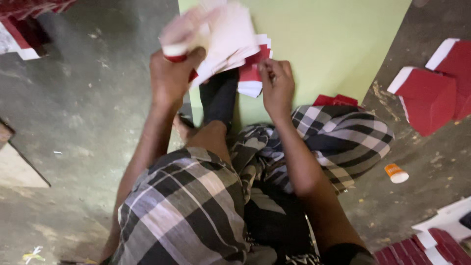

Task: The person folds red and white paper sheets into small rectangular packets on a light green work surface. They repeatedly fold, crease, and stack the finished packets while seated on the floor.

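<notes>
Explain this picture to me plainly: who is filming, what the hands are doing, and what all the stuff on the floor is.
A camera worn on a person's head looks down at their own lap and two bare hands. They sit on a concrete floor in a checked wrap, a green sheet ahead. The left hand grips a fanned bundle of pale cards, blurred, apparently in motion. The right hand rests fingertips on a stack of red-and-white cards lying on the sheet. Red folded boxes stand to the right, with a small orange-and-white container nearby.
</notes>
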The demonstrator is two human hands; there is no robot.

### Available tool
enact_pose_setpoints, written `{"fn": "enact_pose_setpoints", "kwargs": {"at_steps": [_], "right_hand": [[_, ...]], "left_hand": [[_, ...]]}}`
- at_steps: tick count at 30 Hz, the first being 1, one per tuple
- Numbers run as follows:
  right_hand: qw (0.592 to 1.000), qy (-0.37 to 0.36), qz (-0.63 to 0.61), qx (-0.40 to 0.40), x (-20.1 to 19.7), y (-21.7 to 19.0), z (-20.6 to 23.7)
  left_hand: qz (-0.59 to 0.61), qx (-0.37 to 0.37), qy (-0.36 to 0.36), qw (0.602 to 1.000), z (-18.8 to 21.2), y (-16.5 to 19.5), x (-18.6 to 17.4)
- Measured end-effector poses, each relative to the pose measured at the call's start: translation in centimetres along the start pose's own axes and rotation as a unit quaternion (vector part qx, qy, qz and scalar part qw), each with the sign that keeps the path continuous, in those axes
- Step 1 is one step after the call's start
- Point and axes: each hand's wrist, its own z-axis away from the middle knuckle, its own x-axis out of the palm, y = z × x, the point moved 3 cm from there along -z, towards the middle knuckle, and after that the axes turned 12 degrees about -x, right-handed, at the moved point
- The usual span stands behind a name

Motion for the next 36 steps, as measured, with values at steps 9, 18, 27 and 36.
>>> {"fn": "enact_pose_setpoints", "kwargs": {"at_steps": [9,18,27,36], "right_hand": [[0.997,-0.016,0.0,0.076,-0.3,-0.9,-0.9],[0.994,0.029,-0.097,0.044,-0.5,0.6,-0.7],[1.0,-0.002,0.009,0.019,-0.1,0.1,-0.1],[0.995,0.013,0.098,-0.001,-0.3,-0.9,-0.9]], "left_hand": [[-0.211,0.065,0.072,0.973,0.1,-2.0,1.0],[-0.137,0.003,0.021,0.99,-0.3,-1.8,2.9],[0.003,-0.021,0.024,0.999,0.5,-0.2,0.4],[-0.17,0.003,0.072,0.983,-0.1,-1.8,1.3]]}}
